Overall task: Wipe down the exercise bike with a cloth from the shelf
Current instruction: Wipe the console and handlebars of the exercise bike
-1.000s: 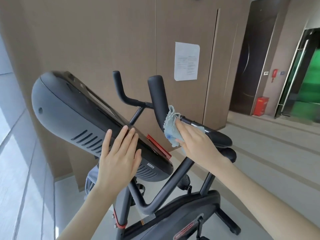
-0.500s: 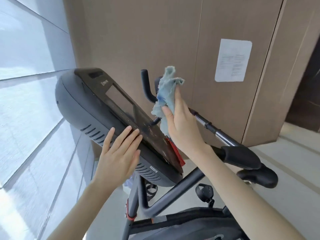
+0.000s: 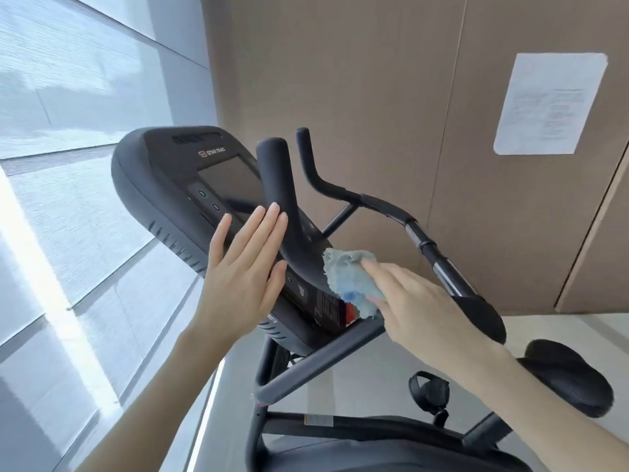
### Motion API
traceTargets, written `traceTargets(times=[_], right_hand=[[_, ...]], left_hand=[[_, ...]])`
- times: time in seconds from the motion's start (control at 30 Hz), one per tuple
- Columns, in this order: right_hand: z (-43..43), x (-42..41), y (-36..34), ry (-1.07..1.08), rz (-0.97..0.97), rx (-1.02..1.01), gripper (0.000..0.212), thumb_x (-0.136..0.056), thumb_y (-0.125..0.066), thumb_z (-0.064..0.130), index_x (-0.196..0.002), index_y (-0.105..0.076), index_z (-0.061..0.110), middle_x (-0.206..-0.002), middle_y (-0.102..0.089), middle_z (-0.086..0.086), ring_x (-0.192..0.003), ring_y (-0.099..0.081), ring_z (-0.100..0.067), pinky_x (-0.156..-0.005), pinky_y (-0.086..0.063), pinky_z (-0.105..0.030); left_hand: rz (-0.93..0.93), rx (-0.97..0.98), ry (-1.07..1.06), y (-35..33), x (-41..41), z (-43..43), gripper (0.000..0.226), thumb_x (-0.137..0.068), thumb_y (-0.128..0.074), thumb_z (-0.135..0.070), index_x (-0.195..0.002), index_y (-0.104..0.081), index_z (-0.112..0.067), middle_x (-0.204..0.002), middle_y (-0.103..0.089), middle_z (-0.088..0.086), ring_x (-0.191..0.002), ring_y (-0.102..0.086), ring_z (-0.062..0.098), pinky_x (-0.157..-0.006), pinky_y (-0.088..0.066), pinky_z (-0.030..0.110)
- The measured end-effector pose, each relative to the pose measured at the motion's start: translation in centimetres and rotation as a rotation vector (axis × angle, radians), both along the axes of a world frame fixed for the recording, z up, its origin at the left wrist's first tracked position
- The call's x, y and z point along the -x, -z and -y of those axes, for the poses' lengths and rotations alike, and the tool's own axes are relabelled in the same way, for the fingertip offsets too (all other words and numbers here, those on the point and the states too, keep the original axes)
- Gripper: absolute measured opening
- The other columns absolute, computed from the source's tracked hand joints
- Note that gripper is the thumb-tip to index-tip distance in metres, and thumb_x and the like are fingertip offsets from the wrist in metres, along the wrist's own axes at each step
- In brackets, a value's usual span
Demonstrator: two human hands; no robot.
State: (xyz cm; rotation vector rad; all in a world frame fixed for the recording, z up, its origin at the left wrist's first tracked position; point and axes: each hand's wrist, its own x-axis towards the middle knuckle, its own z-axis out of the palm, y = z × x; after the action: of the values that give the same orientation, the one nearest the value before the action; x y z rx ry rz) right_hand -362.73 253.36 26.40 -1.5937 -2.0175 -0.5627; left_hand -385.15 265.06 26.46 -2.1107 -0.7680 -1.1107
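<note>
- Forearms come in from the bottom edge, both cut off by the frame. Left hand [image 3: 241, 270] is flat, fingers straight and together, palm resting on the lower edge of the console [image 3: 190, 185], gripping nothing.
- Right hand [image 3: 418, 311] presses a frayed light blue cloth [image 3: 350, 282] under loosely spread fingers, right at the bend of the near black handlebar horn [image 3: 279, 185] of the exercise bike [image 3: 340, 434].
- Half a second ago that cloth was up near the horn tip, now it's down at the base. Left hand hasn't really budged.
- Further back: armrest pads [image 3: 483, 315], then tan wood wall panels [image 3: 357, 80] with a paper notice [image 3: 551, 103], frosted windows [image 3: 68, 97] on the left.
- Notice text is too blurry to read; can't tell how the cloth is pinched underneath.
</note>
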Motion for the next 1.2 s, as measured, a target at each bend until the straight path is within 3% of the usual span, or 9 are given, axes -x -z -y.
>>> traceTargets(times=[0.1,0.17,0.43,0.57,0.73,0.8,0.9,1.0,1.2], right_hand=[[-1.2,0.1,-2.7,-0.145,-0.453,-0.144,0.044,-0.097,-0.049,0.018,-0.139,-0.041,0.01,-0.128,-0.055,0.001,-0.111,-0.05,-0.012,-0.092,-0.035,-0.007],[-3.3,1.3,-4.9,-0.211,-0.629,-0.215,0.042,-0.099,-0.044,0.022,-0.14,-0.04,0.012,-0.133,-0.051,0.003,-0.118,-0.038,-0.004,-0.089,-0.018,0.009],[-10.6,7.4,-7.5,-0.494,-0.741,0.018,0.057,-0.101,-0.037,0.026,-0.15,-0.009,0.023,-0.151,-0.033,0.0,-0.133,-0.033,-0.012,-0.097,-0.021,-0.007],[-9.4,6.2,-4.2,-0.421,-0.599,0.092,0.057,-0.1,-0.038,0.03,-0.15,-0.011,0.025,-0.141,-0.047,-0.005,-0.126,-0.045,-0.022,-0.097,-0.033,-0.023],[-5.6,4.2,-2.1,-0.103,0.037,0.025,0.054,-0.098,-0.043,0.032,-0.145,-0.026,0.009,-0.107,-0.063,-0.01,-0.091,-0.063,-0.03,-0.07,-0.047,-0.032],[-4.0,3.7,-1.4,-0.031,0.196,0.049,0.054,-0.098,-0.043,0.026,-0.144,-0.026,0.006,-0.102,-0.06,-0.009,-0.087,-0.061,-0.026,-0.071,-0.049,-0.032],[-1.6,2.6,-0.4,0.059,0.243,0.088,0.057,-0.088,-0.028,0.013,-0.144,-0.026,0.005,-0.106,-0.057,-0.011,-0.084,-0.059,-0.025,-0.07,-0.052,-0.034],[-0.2,2.4,0.9,0.186,0.219,-0.024,0.057,-0.077,-0.04,0.009,-0.132,-0.048,-0.001,-0.104,-0.064,-0.019,-0.079,-0.064,-0.028,-0.068,-0.053,-0.035],[-2.8,5.4,2.0,0.231,0.148,-0.087,0.054,-0.094,-0.038,0.027,-0.142,-0.035,0.004,-0.132,-0.053,-0.02,-0.114,-0.056,-0.029,-0.093,-0.048,-0.037]], left_hand=[[-0.035,0.03,-0.039,-0.1,0.0,0.3,0.049,-0.097,-0.035,-0.021,-0.144,-0.037,-0.005,-0.152,-0.034,0.009,-0.141,-0.031,0.022,-0.116,-0.017,0.051],[-0.059,0.025,-0.049,-0.3,0.2,0.5,0.049,-0.097,-0.034,-0.021,-0.144,-0.038,-0.005,-0.152,-0.034,0.008,-0.141,-0.031,0.022,-0.116,-0.017,0.051],[-0.152,-0.019,-0.074,-0.8,0.9,0.5,0.045,-0.098,-0.036,-0.022,-0.136,-0.048,-0.001,-0.147,-0.04,0.012,-0.14,-0.033,0.025,-0.114,-0.022,0.052],[-0.074,-0.052,0.017,-0.7,2.1,0.3,0.043,-0.097,-0.04,-0.017,-0.135,-0.049,0.0,-0.143,-0.046,0.012,-0.137,-0.038,0.024,-0.114,-0.025,0.048],[-0.045,-0.063,0.057,-0.9,2.4,0.3,0.042,-0.098,-0.04,-0.017,-0.136,-0.048,0.0,-0.144,-0.045,0.012,-0.136,-0.039,0.024,-0.115,-0.024,0.045],[-0.072,-0.056,0.053,-1.0,1.9,0.4,0.043,-0.098,-0.04,-0.019,-0.138,-0.046,-0.002,-0.146,-0.043,0.011,-0.138,-0.037,0.023,-0.115,-0.024,0.046],[-0.123,-0.031,0.041,-0.9,1.1,0.6,0.045,-0.098,-0.039,-0.022,-0.139,-0.046,-0.003,-0.148,-0.041,0.01,-0.139,-0.035,0.023,-0.114,-0.025,0.049],[-0.142,0.006,0.034,-0.6,0.7,0.8,0.046,-0.098,-0.038,-0.023,-0.138,-0.047,-0.004,-0.147,-0.041,0.01,-0.137,-0.037,0.024,-0.112,-0.027,0.051],[-0.161,0.036,0.086,0.3,-0.3,0.9,0.047,-0.097,-0.036,-0.024,-0.139,-0.046,-0.003,-0.148,-0.039,0.01,-0.139,-0.033,0.024,-0.114,-0.022,0.052]])
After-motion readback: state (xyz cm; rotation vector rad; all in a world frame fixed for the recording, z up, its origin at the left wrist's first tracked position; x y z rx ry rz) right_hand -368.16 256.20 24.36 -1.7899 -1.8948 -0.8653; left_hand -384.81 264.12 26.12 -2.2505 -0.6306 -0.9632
